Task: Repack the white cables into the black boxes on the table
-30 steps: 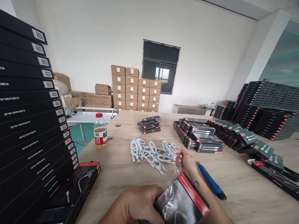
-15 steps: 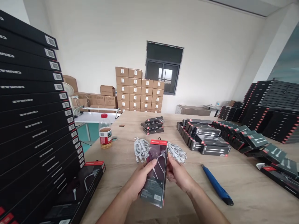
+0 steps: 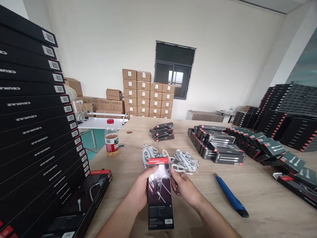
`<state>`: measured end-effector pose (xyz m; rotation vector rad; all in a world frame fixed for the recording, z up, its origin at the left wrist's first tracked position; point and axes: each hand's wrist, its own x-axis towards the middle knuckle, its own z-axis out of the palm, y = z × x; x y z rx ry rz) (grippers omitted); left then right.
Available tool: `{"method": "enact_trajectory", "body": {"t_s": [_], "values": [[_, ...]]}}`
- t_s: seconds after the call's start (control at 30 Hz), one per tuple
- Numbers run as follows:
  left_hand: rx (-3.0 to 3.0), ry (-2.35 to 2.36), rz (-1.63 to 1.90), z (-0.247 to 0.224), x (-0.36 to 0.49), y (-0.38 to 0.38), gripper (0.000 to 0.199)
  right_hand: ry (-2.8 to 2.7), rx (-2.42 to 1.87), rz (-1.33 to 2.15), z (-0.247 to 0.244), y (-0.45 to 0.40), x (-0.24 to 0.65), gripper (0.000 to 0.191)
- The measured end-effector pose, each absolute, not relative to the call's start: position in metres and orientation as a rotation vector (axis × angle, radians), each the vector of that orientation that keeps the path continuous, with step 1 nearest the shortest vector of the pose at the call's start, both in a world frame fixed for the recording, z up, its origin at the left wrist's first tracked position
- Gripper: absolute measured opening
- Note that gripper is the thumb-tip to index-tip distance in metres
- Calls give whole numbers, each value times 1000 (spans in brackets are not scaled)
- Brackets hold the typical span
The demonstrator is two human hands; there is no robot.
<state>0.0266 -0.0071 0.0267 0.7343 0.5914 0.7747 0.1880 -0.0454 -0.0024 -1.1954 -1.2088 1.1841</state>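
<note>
Both hands meet over the near middle of the wooden surface (image 3: 260,205), and a slim black retail box (image 3: 159,195) with a red top band is held between them. The left hand (image 3: 140,191) grips the box's left edge near the top, its fingers (image 3: 151,171) curled round onto the glossy front; the right hand (image 3: 184,186) clasps the right edge at about the same height, thumb toward the front. So both sets of fingers are closed on the box, and neither is nearer than the other. The box's long axis runs away from the person, its red end just beyond the fingertips and its printed lower end hanging toward the wrists, clear of the surface as far as can be judged. Just beyond the fingers lies a loose heap of coiled white cables (image 3: 170,158), apart from the box. To the right of the right hand, well apart, a blue utility knife (image 3: 230,195) lies slanting on the surface. Left of the left hand rises a tall stack of black boxes (image 3: 37,122), and farther off on that side stands a bottle (image 3: 111,138) with a red cap. Rows of packed boxes (image 3: 218,145) lie beyond and right.
</note>
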Motion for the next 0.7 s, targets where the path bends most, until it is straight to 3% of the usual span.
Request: {"method": "enact_trajectory", "body": {"t_s": [0.3, 0.6, 0.7], "values": [[598, 706, 991, 35, 10, 14, 20, -1277, -1130, 1239, 7, -55, 194, 61], [319, 680, 1441, 37, -18, 45, 25, -1634, -1133, 1297, 21, -61, 204, 55], [293, 689, 1466, 34, -20, 49, 26, -1470, -1133, 1271, 20, -76, 218, 48]]}}
